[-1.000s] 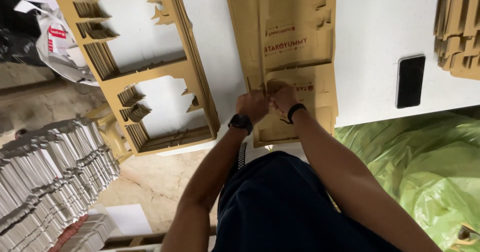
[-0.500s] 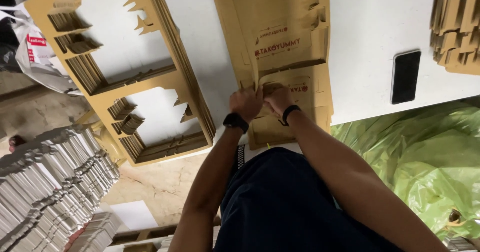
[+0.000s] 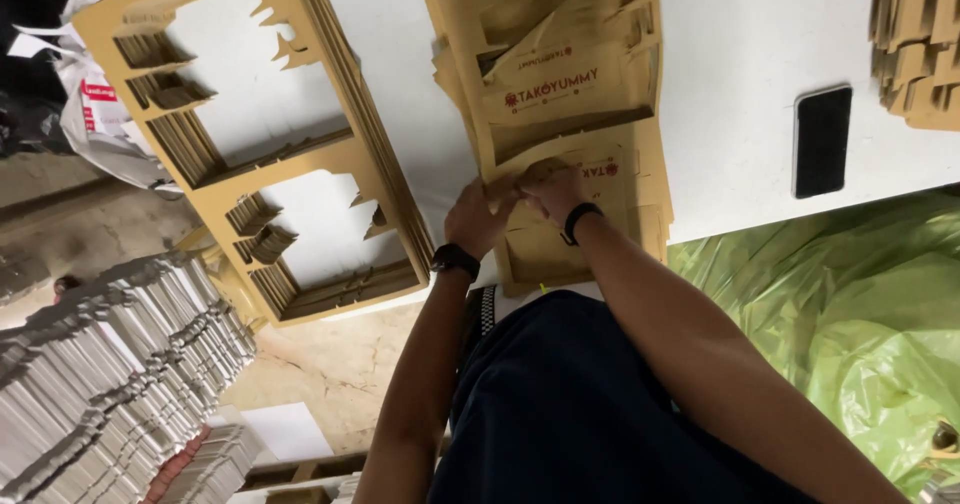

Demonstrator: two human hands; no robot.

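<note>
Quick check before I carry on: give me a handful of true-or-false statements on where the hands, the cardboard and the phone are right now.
1. Both hands are on the printed cardboard sheet stack at its near end. True: the left hand and the right hand meet there at the sheet's edge.
2. The black phone lies between the two hands. False: it lies flat on the white table, off to the right of both hands.
3. The stack of cut-out cardboard frames lies left of the hands. True.
4. Both wrists are bare. False: the left wrist has a black watch and the right a black band.
5. Green plastic sheeting lies on top of the table. False: it hangs below the table's near edge.
</note>
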